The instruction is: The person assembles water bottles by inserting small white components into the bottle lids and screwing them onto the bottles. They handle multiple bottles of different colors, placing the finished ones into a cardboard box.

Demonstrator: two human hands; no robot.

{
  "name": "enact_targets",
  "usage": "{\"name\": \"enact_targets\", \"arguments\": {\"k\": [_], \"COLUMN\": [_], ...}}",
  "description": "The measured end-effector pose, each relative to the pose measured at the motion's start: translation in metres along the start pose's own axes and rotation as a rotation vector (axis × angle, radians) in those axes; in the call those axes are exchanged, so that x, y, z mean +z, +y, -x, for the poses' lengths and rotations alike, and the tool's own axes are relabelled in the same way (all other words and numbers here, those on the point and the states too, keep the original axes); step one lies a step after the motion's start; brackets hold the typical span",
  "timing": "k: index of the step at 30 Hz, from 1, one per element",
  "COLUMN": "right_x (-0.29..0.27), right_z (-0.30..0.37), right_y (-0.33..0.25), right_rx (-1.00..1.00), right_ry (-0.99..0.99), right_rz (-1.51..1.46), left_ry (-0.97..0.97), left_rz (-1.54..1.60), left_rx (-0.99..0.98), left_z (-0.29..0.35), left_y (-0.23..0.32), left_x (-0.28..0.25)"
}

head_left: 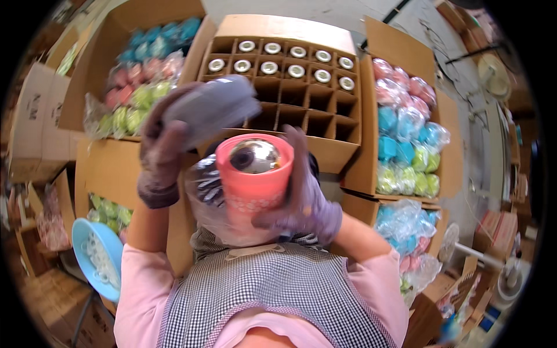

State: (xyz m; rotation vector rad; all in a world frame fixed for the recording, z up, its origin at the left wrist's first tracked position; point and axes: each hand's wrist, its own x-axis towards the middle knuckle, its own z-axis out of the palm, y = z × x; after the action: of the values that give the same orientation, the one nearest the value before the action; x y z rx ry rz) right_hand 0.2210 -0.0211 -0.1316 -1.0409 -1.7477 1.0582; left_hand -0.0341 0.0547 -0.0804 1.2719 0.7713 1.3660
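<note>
My left hand, in a purple-grey glove, grips a pale grey, smooth, rounded piece. Motion blurs it, and I cannot make out its exact kind. It is tilted in the air, just up and left of a coral-pink flask casing. The gloved right hand is wrapped around that casing's right side and lower front. Inside its open top sits a shiny silver glass liner with a rounded end. Clear plastic hangs beside and below the casing, over my lap.
Ahead stands a divided carton with several silver-ended items in its far rows. Cartons with bagged blue, pink and green pieces flank me on the left and right. A light-blue basin of whitish rings is at lower left.
</note>
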Motion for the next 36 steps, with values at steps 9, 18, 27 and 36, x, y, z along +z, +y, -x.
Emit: {"name": "enact_targets", "arguments": {"k": [9, 18, 27, 36], "right_x": [-0.003, -0.053, -0.027, -0.030], "right_z": [0.085, -0.012, -0.090, -0.090], "right_y": [0.013, 0.004, -0.021, -0.005], "right_rx": [-0.184, 0.091, 0.190, -0.097], "right_ry": [-0.074, 0.325, -0.185, -0.276], "right_rz": [0.502, -0.121, -0.639, -0.459], "left_ry": [-0.456, -0.305, -0.229, -0.318], "left_rz": [-0.535, -0.806, -0.682, -1.074], "left_rx": [0.097, 0.253, 0.240, 0.234], "left_z": [-0.013, 0.005, 0.002, 0.013], "left_y": [0.008, 0.012, 0.013, 0.025], "left_x": [0.033, 0.066, 0.052, 0.076]}}
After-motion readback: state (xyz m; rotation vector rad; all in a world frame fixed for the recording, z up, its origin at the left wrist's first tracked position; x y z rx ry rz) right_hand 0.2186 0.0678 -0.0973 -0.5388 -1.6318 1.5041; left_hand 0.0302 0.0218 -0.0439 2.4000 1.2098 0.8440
